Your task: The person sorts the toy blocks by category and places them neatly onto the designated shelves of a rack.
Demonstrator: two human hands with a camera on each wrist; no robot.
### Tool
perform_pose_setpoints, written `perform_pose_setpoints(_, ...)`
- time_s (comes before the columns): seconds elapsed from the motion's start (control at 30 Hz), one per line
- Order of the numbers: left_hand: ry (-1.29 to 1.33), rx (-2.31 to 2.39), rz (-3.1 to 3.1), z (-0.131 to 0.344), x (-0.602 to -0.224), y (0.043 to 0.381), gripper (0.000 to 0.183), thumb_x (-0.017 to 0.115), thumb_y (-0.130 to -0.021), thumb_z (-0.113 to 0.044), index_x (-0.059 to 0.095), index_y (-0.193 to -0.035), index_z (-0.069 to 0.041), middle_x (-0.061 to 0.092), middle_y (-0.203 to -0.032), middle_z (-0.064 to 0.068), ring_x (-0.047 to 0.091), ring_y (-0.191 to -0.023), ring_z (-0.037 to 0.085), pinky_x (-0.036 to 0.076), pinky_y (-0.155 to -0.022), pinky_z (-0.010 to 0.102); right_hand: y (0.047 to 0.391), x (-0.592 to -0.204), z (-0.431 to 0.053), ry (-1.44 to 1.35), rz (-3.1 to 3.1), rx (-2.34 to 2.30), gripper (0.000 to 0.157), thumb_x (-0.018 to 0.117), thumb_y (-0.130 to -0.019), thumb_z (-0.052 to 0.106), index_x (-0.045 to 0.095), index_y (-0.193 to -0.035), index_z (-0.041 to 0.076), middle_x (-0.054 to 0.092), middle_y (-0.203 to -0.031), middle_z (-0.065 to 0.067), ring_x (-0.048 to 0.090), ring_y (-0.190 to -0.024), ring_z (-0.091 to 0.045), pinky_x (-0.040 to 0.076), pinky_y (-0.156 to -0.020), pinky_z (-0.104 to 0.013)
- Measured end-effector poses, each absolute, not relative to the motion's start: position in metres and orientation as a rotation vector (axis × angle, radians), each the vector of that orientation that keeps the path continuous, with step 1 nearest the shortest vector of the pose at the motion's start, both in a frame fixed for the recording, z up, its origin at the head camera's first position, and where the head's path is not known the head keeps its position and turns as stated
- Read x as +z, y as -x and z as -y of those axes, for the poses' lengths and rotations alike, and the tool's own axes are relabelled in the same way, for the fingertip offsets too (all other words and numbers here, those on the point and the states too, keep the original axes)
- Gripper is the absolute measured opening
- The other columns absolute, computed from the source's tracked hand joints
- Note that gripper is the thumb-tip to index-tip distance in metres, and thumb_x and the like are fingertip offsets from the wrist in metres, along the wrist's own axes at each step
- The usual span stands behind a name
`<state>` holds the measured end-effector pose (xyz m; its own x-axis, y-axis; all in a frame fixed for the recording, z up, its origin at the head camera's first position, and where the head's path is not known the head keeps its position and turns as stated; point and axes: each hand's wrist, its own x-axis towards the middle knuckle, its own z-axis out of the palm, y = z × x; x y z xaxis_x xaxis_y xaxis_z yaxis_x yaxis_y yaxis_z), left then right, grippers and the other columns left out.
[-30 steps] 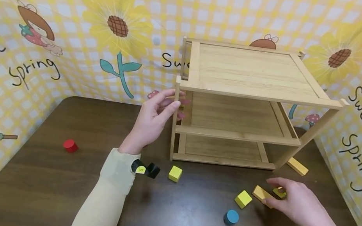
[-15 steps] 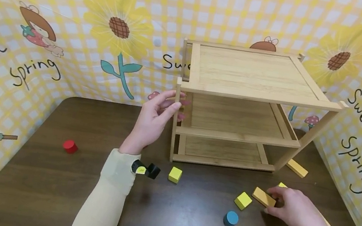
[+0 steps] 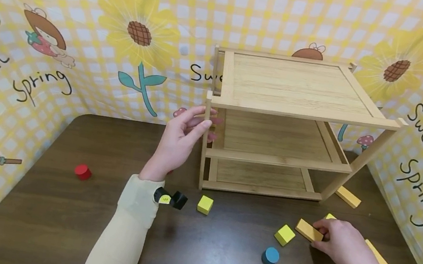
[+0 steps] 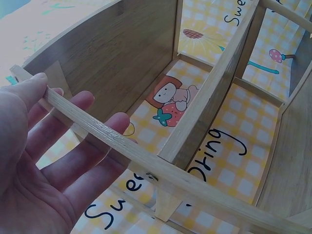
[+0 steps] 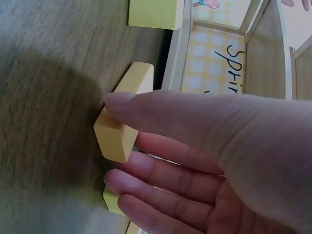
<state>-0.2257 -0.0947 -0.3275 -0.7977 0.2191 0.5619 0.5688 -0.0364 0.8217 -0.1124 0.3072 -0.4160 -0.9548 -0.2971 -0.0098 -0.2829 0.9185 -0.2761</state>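
A three-tier wooden shelf (image 3: 306,87) stands at the back right. My left hand (image 3: 174,142) holds its front left post, the thumb (image 4: 31,87) on the near side and the fingers passing behind. On the table my right hand (image 3: 346,248) pinches the right end of an orange rectangular block (image 3: 309,230) between thumb and fingers. In the right wrist view the thumb lies across this orange block (image 5: 114,136). A yellow cube (image 3: 330,216) is partly hidden behind that hand. Left of the block sits another yellow cube (image 3: 284,235), with a blue cylinder (image 3: 270,256) in front.
Two more orange blocks lie at the right, one beside the shelf's foot (image 3: 348,196), the other an orange block (image 3: 376,254) beyond my right forearm. A yellow cube (image 3: 205,205) sits before the shelf's left post. A red cylinder (image 3: 83,171) stands far left. Patterned cloth (image 3: 126,91) encloses the table.
My right hand has shifted slightly right and down, now at the block's right end, uncovering more of it. Another orange block has come into view past the forearm. The left hand stays on the post.
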Motion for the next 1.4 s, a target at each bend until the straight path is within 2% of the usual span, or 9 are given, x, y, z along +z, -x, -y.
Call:
perform_pose_setpoints(0.13, 0.842, -1.925, 1.971, 0.095, -0.329, 0.226, 0.029, 0.056, -0.106, -0.009, 0.06, -0.133, 0.001, 0.071, -0.119, 0.014, 0.073, -0.087, 0.035, 0.059, -0.08, 0.056, 0.113, -0.418, -0.307, 0.47, -3.033, -0.395, 0.022, 0.089, -0.077, 0.014, 0.067, -0.081, 0.017, 0.053, -0.07, 0.01, 0.045, -0.063, -0.01, 0.042, -0.056, -0.032)
perform_pose_setpoints(0.37, 0.834, -1.935, 1.972, 0.094, -0.329, 0.226, 0.03, 0.056, -0.106, -0.009, 0.06, -0.134, 0.002, 0.071, -0.118, 0.018, 0.069, -0.088, 0.048, 0.06, -0.082, 0.046, 0.114, -0.419, -0.308, 0.479, -3.05, -0.467, 0.022, 0.09, -0.075, 0.009, 0.076, -0.092, 0.007, 0.064, -0.078, 0.006, 0.057, -0.068, -0.01, 0.052, -0.059, -0.035)
perform_pose_setpoints(0.53, 0.838, -1.952, 1.964, 0.094, -0.329, 0.225, 0.029, 0.056, -0.106, -0.007, 0.059, -0.133, 0.003, 0.07, -0.119, 0.019, 0.069, -0.088, 0.049, 0.06, -0.082, 0.047, 0.113, -0.416, -0.308, 0.476, -3.106, -0.5, 0.027, 0.091, -0.073, 0.008, 0.076, -0.095, 0.002, 0.068, -0.085, 0.001, 0.065, -0.072, -0.016, 0.056, -0.062, -0.038)
perform_pose_setpoints(0.7, 0.859, -1.998, 1.935, 0.094, -0.33, 0.225, 0.027, 0.056, -0.106, -0.007, 0.06, -0.13, 0.003, 0.07, -0.117, 0.021, 0.069, -0.088, 0.05, 0.059, -0.082, 0.054, 0.113, -0.406, -0.306, 0.534, -3.152, -0.51, 0.029, 0.092, -0.073, 0.008, 0.076, -0.096, 0.003, 0.069, -0.089, -0.001, 0.065, -0.074, -0.018, 0.056, -0.064, -0.04)
perform_pose_setpoints(0.93, 0.864, -1.973, 1.944, 0.094, -0.328, 0.225, 0.029, 0.056, -0.106, -0.008, 0.059, -0.132, 0.002, 0.069, -0.118, 0.021, 0.07, -0.088, 0.047, 0.06, -0.082, 0.049, 0.115, -0.386, -0.303, 0.591, -3.191, -0.585, 0.033, 0.089, -0.076, 0.007, 0.075, -0.105, 0.001, 0.073, -0.099, -0.008, 0.071, -0.087, -0.028, 0.059, -0.074, -0.048)
perform_pose_setpoints(1.2, 0.879, -1.974, 1.939, 0.095, -0.329, 0.225, 0.029, 0.055, -0.106, -0.008, 0.058, -0.133, 0.003, 0.07, -0.119, 0.019, 0.07, -0.087, 0.047, 0.061, -0.08, 0.043, 0.12, -0.372, -0.298, 0.752, -3.276, -0.684, 0.038, 0.093, -0.07, 0.004, 0.077, -0.105, 0.006, 0.074, -0.097, -0.003, 0.072, -0.081, -0.021, 0.06, -0.067, -0.041)
perform_pose_setpoints(1.4, 0.868, -1.961, 1.961, 0.095, -0.328, 0.225, 0.029, 0.055, -0.107, -0.009, 0.059, -0.133, 0.002, 0.07, -0.119, 0.019, 0.07, -0.088, 0.047, 0.061, -0.081, 0.045, 0.121, -0.363, -0.294, 0.77, -3.315, -0.727, 0.043, 0.094, -0.069, 0.006, 0.078, -0.109, 0.008, 0.075, -0.099, -0.001, 0.073, -0.084, -0.022, 0.06, -0.069, -0.042)
